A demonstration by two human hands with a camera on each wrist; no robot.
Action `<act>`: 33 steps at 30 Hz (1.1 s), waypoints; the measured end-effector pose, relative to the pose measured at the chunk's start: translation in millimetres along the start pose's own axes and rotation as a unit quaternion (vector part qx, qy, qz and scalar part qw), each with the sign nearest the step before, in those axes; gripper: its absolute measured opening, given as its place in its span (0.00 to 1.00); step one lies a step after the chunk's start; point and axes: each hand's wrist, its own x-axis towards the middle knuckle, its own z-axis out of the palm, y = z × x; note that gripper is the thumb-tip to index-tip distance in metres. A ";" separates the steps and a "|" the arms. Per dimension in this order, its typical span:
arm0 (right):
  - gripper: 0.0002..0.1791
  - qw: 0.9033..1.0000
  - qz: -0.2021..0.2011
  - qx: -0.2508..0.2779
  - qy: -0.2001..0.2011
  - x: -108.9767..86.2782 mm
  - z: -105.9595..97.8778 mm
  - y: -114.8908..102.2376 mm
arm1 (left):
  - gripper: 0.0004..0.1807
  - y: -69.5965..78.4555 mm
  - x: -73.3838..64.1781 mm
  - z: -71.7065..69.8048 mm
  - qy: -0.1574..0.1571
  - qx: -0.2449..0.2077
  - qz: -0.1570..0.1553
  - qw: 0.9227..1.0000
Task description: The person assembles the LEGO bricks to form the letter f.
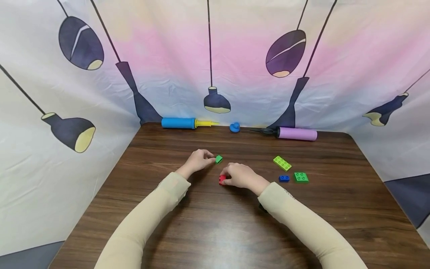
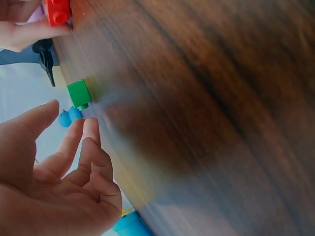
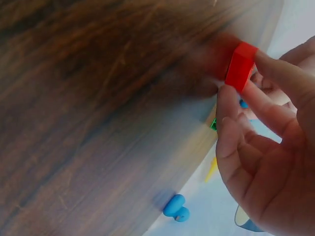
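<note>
My right hand [image 1: 242, 175] is grasping the red brick [image 1: 222, 180], pinched between thumb and fingers. The right wrist view shows the grip clearly, studs facing away from that camera; the left wrist view catches two studs. Red brick sits at the middle of the worktop [image 1: 205, 228], near side of the green pieces; can't tell if its underside touches the wood.

My left hand [image 1: 198, 161] is released: thumb and fingers spread loosely, nothing between them. Fingertips are just beside the small green brick [image 1: 219, 159], and the left wrist view shows a gap there. That brick rests on the worktop, a bit farther off than the red one.

Off to the right, three more pieces: lime brick [image 1: 282, 163], two rows of studs, lying at an angle; blue brick [image 1: 284, 179] below it; square green brick [image 1: 301, 177], four studs, just beside the blue one. Some dark thing [image 1: 262, 208] pokes out under my right sleeve [image 1: 285, 205], mostly hidden, can't identify.

Far edge, left to right: blue pump [image 1: 178, 123] with yellow nozzle [image 1: 205, 123], blue duck [image 1: 234, 127], purple pump [image 1: 297, 133] with black nozzle [image 1: 267, 131]. Behind all that, a cloth backdrop [image 1: 174, 45] printed with dark hanging lamps.
</note>
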 end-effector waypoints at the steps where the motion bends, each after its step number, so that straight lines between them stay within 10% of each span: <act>1: 0.12 1.000 -0.003 0.008 -0.003 -0.1 -0.2 0.4 | 0.16 -0.2 0.4 0.3 -0.001 -0.001 -0.001 1.000; 19: 0.13 0.994 -0.027 0.096 0.036 -8.8 -9.5 28.2 | 0.16 0.1 2.9 5.3 -0.012 0.017 -0.020 1.000; 33: 0.08 0.990 0.064 0.107 0.063 -11.4 -10.6 47.2 | 0.10 10.2 6.1 8.5 -0.003 0.035 0.009 0.999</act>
